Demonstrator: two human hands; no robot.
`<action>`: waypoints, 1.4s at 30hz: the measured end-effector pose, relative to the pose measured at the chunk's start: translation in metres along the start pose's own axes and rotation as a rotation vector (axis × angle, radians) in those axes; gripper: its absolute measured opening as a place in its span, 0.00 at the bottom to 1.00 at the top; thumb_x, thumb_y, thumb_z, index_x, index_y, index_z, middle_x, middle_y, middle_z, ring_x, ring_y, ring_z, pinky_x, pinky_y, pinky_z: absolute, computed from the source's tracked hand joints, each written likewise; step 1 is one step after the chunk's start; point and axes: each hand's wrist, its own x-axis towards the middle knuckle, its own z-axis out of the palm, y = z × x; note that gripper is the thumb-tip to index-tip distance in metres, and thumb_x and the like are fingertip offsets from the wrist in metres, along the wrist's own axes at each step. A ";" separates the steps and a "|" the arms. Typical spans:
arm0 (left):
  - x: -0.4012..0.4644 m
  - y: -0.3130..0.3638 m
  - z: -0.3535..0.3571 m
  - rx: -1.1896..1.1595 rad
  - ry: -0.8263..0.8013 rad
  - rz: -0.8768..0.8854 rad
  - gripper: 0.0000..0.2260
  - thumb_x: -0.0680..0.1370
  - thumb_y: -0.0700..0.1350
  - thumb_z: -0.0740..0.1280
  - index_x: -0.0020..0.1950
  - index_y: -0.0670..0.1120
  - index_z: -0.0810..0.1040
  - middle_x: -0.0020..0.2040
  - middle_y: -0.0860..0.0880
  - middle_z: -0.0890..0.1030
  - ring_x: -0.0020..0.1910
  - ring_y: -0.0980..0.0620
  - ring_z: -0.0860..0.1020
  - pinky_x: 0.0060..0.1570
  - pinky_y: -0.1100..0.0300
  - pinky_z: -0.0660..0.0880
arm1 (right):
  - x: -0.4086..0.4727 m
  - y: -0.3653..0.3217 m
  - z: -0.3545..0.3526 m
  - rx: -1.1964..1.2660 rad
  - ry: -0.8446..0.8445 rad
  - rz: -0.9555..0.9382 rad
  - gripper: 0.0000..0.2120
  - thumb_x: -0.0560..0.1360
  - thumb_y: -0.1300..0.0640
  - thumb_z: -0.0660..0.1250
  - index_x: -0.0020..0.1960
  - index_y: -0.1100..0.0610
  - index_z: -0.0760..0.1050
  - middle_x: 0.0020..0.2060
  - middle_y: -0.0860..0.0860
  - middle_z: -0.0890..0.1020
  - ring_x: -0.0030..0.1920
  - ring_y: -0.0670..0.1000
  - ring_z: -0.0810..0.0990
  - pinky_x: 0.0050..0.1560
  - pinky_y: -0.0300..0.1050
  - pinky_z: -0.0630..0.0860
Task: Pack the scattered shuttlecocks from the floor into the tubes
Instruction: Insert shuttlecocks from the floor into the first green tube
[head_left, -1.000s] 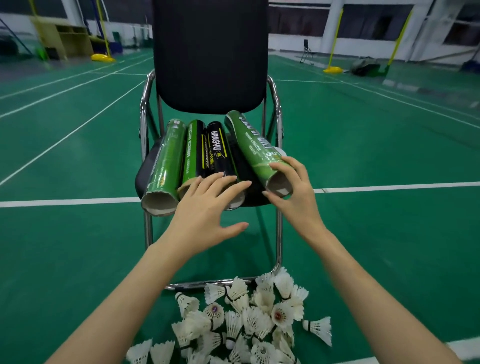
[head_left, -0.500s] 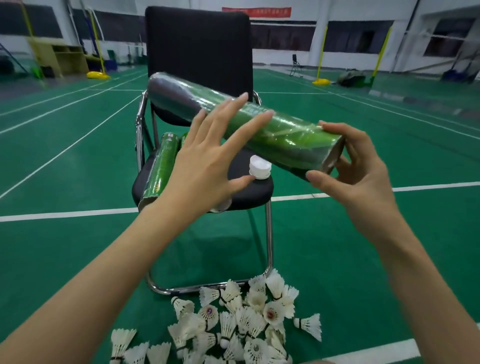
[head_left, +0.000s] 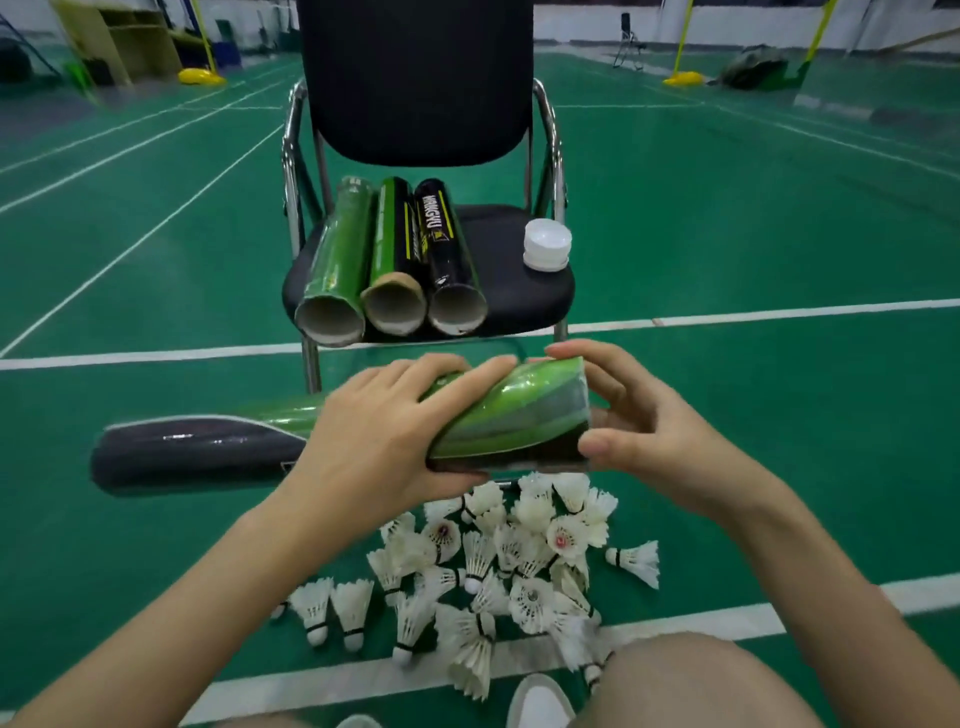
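Here, in the head view, both hands hold 1 green-and-black tube (head_left: 332, 441) level across the middle of the frame, above the floor. The left hand (head_left: 384, 441) wraps over its top, fingers curled round it. The right hand (head_left: 639, 431) cups the tube's right end, thumb and fingers curled at the rim; whether that end is open is hidden by the hand.

Below, at lower centre, the shuttlecocks (head_left: 498, 566) lie heaped on the green floor (head_left: 779, 415), none yet in hand. Above, on the chair (head_left: 415, 83) seat, 3 more tubes (head_left: 395, 260) lie side by side with open mouths toward the camera, and a white cap (head_left: 547, 245) sits at the seat's right.

The step looks like readying the first tube for filling. Next, I judge, the right hand must let go and pick a shuttlecock, while the left steadies the tube with its mouth clear.
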 end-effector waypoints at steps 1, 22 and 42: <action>-0.011 -0.001 0.011 -0.022 -0.038 -0.035 0.36 0.67 0.64 0.66 0.72 0.54 0.64 0.57 0.51 0.77 0.49 0.49 0.78 0.41 0.57 0.73 | 0.003 0.012 0.003 0.005 -0.018 0.051 0.34 0.61 0.48 0.78 0.65 0.47 0.70 0.66 0.51 0.72 0.61 0.58 0.77 0.56 0.63 0.75; -0.147 -0.040 0.231 -0.383 -0.644 -0.617 0.39 0.67 0.64 0.70 0.72 0.66 0.51 0.63 0.56 0.72 0.54 0.53 0.75 0.38 0.61 0.69 | 0.017 0.277 -0.023 -0.410 0.062 0.603 0.24 0.70 0.53 0.72 0.64 0.44 0.69 0.58 0.42 0.77 0.58 0.39 0.75 0.57 0.36 0.73; -0.169 -0.013 0.250 -0.361 -0.503 -0.700 0.39 0.64 0.58 0.75 0.72 0.61 0.61 0.60 0.53 0.76 0.50 0.48 0.77 0.39 0.56 0.74 | 0.028 0.360 0.000 -1.172 0.256 0.457 0.10 0.77 0.53 0.62 0.55 0.54 0.78 0.46 0.53 0.83 0.52 0.55 0.78 0.52 0.47 0.63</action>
